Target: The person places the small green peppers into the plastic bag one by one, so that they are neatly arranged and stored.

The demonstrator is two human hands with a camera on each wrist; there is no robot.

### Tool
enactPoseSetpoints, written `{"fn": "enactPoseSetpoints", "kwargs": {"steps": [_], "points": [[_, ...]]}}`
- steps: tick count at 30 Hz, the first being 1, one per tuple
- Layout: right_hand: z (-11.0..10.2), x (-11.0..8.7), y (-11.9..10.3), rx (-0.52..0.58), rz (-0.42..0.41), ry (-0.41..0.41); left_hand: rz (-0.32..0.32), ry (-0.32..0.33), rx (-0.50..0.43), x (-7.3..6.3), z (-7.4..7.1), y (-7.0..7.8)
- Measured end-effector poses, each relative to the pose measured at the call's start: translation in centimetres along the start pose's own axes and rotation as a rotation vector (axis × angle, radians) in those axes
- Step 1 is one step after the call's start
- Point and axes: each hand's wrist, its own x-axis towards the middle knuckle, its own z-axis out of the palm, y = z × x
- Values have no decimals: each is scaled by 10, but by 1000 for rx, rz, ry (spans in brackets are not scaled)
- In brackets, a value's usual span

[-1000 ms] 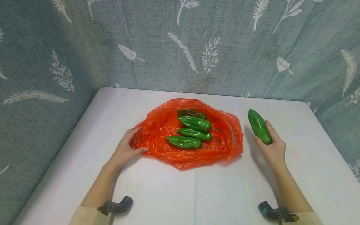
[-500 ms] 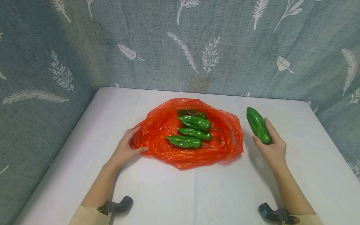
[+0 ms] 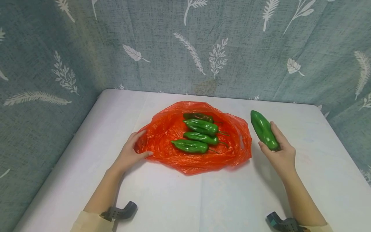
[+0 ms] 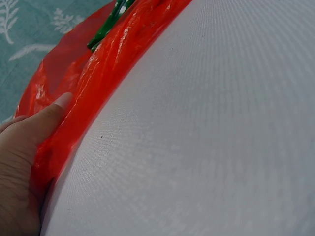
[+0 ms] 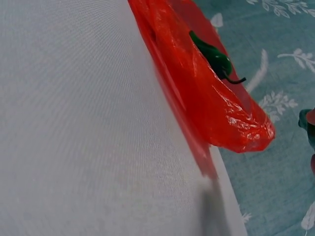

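In the head view, my left hand (image 3: 131,151) holds the left end of a red plastic bag (image 3: 162,158), thumb on the near rim and fingers at the far rim. The left wrist view shows the thumb (image 4: 51,114) lying over the bag's edge (image 4: 91,91). Inside the bag's wide mouth lie several green peppers (image 3: 190,146), side by side with stems to the right. The farthest one (image 3: 198,117) is darker and brownish. Right of the bag, my right hand (image 3: 281,154) grips a larger-looking green pepper (image 3: 263,129) by its near end, raised over the table, tip pointing away.
Everything stands on a white table (image 3: 174,196). Grey-green cloth (image 3: 162,48) with white leaf prints hangs behind and at the sides. A dark camera mount sits on each wrist, left mount (image 3: 123,211) and right mount (image 3: 281,222).
My right hand has shifted slightly left with the green pepper, bringing it nearer the bag. My left hand, the bag and the peppers in it stay in place.
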Motion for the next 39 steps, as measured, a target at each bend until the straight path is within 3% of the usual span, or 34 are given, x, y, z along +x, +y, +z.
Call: {"fn": "enactPoseSetpoints", "kwargs": {"steps": [6,14,19,33,39], "points": [[2,-1,-6,91,-55,-14,4,-8,-13,1,1,-1],[12,4,-9,197,-236,-65,2,1,3,1,-1,-1],[19,6,-11,239,-302,-88,7,-3,5,1,0,0],[37,16,-22,328,-395,-227,11,3,9,0,0,-2],[49,20,-27,322,-378,-275,13,6,5,-1,0,-1]]}}
